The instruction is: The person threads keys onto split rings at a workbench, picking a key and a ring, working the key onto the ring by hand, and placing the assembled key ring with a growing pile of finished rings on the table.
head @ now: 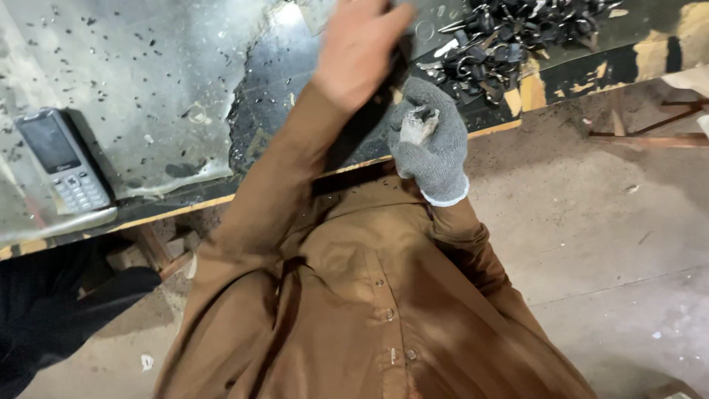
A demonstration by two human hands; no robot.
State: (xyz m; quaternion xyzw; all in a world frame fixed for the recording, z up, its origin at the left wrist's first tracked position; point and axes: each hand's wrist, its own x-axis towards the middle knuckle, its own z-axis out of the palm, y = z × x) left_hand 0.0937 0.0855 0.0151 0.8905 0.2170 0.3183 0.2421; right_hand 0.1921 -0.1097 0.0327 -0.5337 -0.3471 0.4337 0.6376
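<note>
My left hand (358, 46) is bare and blurred, back up, reaching over the dark worktable (281, 81) toward a pile of small black metal parts (509, 37). Its fingers are hidden, so what it holds is unclear. My right hand (430, 140) wears a grey knit glove and is closed around a small pale metal piece (419, 124) just in front of the table edge. Both sleeves and my shirt (354, 295) are brown.
A grey keypad phone (59, 159) lies on a shiny metal sheet (148, 66) speckled with small chips at the left. A dark shape (44, 310) sits at lower left. Concrete floor (591, 236) lies to the right, with a wooden frame (650, 137) on it.
</note>
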